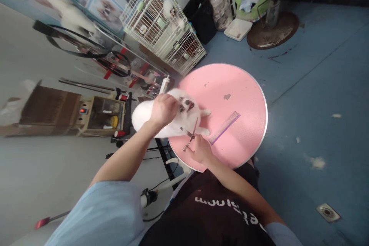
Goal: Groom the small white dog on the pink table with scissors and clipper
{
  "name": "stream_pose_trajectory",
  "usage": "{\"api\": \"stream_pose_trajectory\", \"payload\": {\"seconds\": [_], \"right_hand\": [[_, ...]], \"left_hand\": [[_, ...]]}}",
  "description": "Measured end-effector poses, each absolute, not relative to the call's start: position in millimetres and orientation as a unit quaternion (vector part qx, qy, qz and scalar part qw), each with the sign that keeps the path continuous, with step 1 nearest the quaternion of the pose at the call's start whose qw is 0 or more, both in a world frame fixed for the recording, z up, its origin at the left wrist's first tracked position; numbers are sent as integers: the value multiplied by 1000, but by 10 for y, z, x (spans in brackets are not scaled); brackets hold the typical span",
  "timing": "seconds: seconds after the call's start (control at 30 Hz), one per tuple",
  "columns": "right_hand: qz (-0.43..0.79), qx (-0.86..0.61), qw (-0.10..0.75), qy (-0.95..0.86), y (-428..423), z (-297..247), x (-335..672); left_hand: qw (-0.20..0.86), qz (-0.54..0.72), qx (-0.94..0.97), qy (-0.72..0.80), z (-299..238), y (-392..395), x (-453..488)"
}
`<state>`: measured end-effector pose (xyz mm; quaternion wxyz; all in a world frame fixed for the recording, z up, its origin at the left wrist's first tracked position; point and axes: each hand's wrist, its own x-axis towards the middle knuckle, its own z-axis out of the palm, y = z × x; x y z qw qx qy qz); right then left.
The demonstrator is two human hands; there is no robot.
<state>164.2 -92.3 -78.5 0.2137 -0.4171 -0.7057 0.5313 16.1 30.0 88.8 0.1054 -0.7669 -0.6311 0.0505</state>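
Note:
A small white fluffy dog (144,113) stands on a round pink grooming table (230,96), its face turned up toward me. My left hand (163,109) is closed on the dog's head, just beside its muzzle. My right hand (200,150) grips a pair of silver scissors (191,134), blades pointing up toward the dog's chest. A purple comb (225,127) lies on the table to the right of the dog.
A white wire cage (161,21) with another small dog stands behind the table. A black bin (200,15), a white tray (238,29) and a round stand base (272,30) sit on the blue floor. A cabinet (72,111) is at left. A floor drain (328,212) is at lower right.

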Motion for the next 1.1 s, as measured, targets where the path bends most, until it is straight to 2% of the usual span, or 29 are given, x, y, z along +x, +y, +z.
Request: {"api": "stream_pose_trajectory", "payload": {"seconds": [0.13,0.27,0.63,0.77,1.1], "right_hand": [[543,-420,189,-702,-894,-862,1650],[544,-402,213,-705,-879,-948,1675],[580,-379,199,-693,-824,-1064,1750],[572,-369,222,-698,-808,-1079,1774],[567,-407,189,-690,-800,-1243,1722]], "left_hand": [[102,52,-767,-631,885,288,161],[91,38,-765,-636,873,273,153],[79,31,-750,-656,864,238,167],[83,30,-748,-657,860,236,167],[71,27,-737,-671,895,237,208]]}}
